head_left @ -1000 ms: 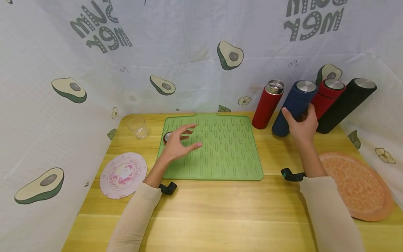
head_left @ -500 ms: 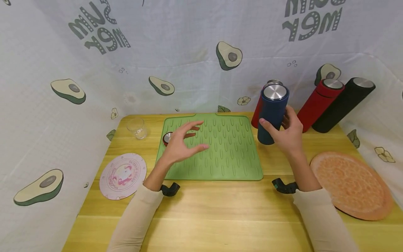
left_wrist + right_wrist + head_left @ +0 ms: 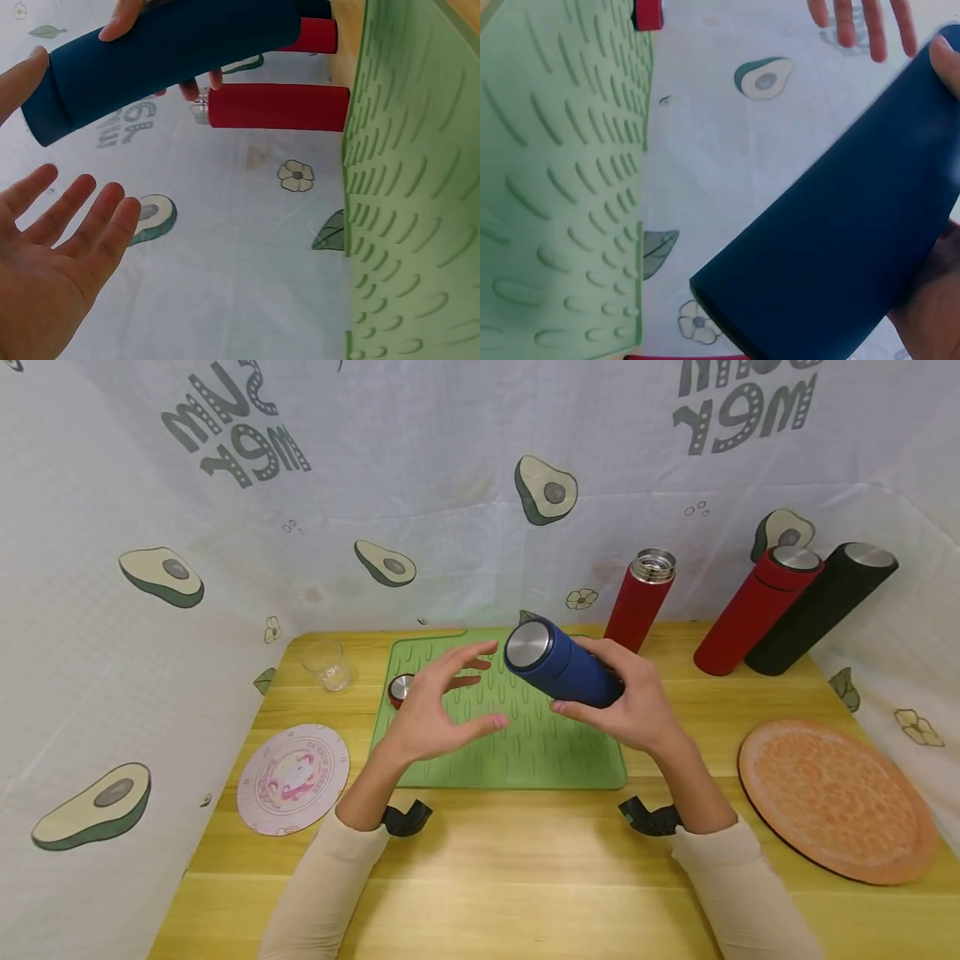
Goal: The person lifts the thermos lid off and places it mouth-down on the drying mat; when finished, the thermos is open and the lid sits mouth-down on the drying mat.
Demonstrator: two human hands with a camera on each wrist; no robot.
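Note:
My right hand (image 3: pixel 633 697) grips a blue thermos flask (image 3: pixel 573 670) around its body, holding it over the green mat. The flask tilts with its silver-topped lid toward the left. In the left wrist view the blue flask (image 3: pixel 180 60) shows its lid end close to my left fingers. My left hand (image 3: pixel 431 710) hovers over the mat's left part, its fingers spread and thumb apart, with nothing in them. A small red cap with a silver top (image 3: pixel 400 690) lies on the green mat (image 3: pixel 525 760) behind that hand.
An uncapped red flask (image 3: pixel 637 602) stands at the back, right of the mat. Further right are a capped red flask (image 3: pixel 757 610) and a black flask (image 3: pixel 821 610). A clear glass (image 3: pixel 327 667), a pink unicorn placemat (image 3: pixel 294 779) and a pizza-patterned placemat (image 3: pixel 836 802) lie around.
My right hand has carried the blue flask from beside the red ones leftward to over the mat, tilting its lid to the left. My left hand has shifted slightly right.

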